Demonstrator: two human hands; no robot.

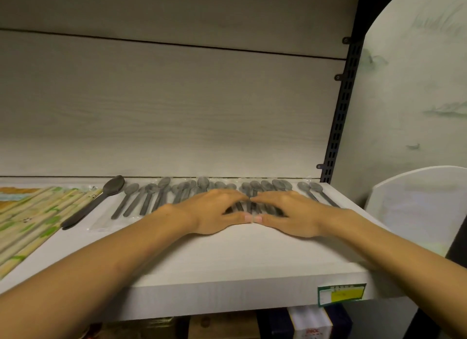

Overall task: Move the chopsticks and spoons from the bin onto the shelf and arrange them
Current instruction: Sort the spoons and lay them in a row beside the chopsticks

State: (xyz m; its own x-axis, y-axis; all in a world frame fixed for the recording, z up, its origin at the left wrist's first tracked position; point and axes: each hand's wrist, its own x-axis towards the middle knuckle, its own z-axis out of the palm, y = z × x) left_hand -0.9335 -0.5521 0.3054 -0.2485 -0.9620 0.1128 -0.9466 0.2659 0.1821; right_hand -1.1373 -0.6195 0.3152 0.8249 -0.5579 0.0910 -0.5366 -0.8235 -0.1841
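Note:
Several grey plastic spoons in clear wrappers lie in a row along the back of the white shelf, bowls toward the wall. My left hand and my right hand rest side by side on the middle spoons, fingers spread and slightly bent, thumbs touching near the handle ends. A larger dark spoon lies at an angle to the left of the row. Wrapped chopsticks with green print are fanned out at the far left. The bin is out of sight.
A black slotted upright bounds the shelf on the right. A white rounded panel stands beyond it. A green and yellow price label sits on the shelf's front edge. Boxes show on the level below.

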